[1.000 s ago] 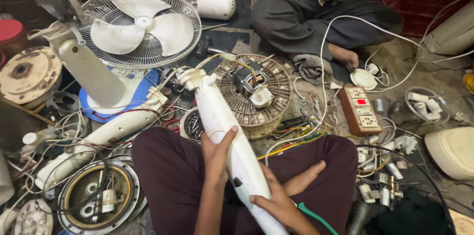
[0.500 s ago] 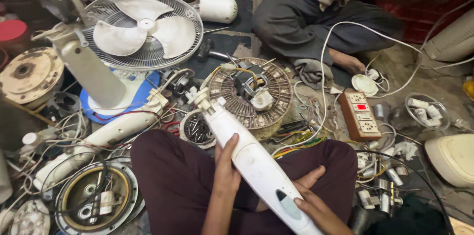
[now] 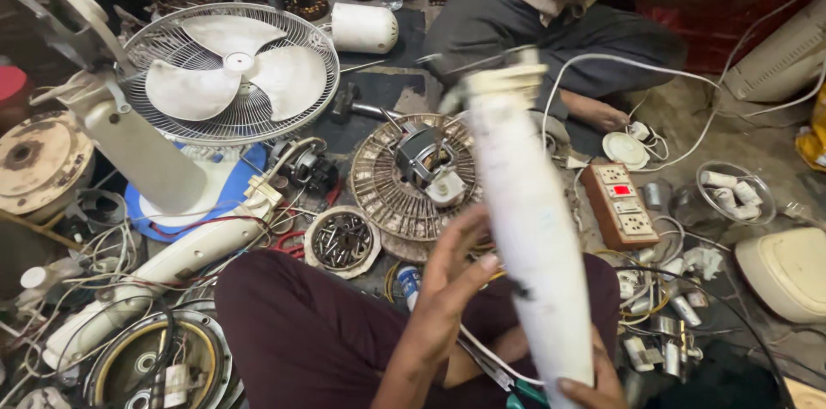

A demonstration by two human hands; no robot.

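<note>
Legs (image 3: pixel 318 340) covered in dark maroon trousers, plain cloth, no visible markings. Forearms bare: no sleeves in view. Left hand (image 3: pixel 452 289) and right hand (image 3: pixel 594 387) ungloved, no rings or watch seen.
</note>
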